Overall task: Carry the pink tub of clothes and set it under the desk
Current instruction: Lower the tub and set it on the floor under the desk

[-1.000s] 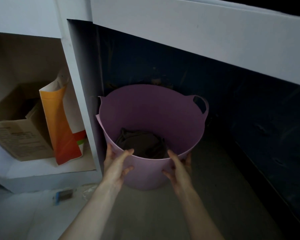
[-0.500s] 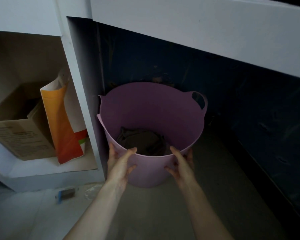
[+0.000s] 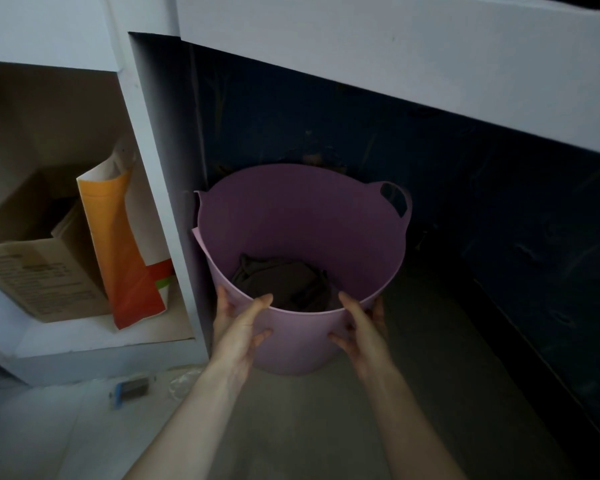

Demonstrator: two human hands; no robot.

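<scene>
The pink tub stands upright on the floor in the dark space beneath the white desk, close against the desk's left side panel. Dark clothes lie at its bottom. My left hand grips the tub's near rim on the left, thumb over the edge. On the right of that rim my right hand holds it the same way. A loop handle sticks up at the tub's far right.
Left of the side panel is an open shelf holding a cardboard box and an orange and white paper bag. A small blue object lies on the pale floor in front. Dark wall backs the recess.
The tub has slid slightly farther in under the desk, and both hands have followed it while keeping hold of the near rim.
</scene>
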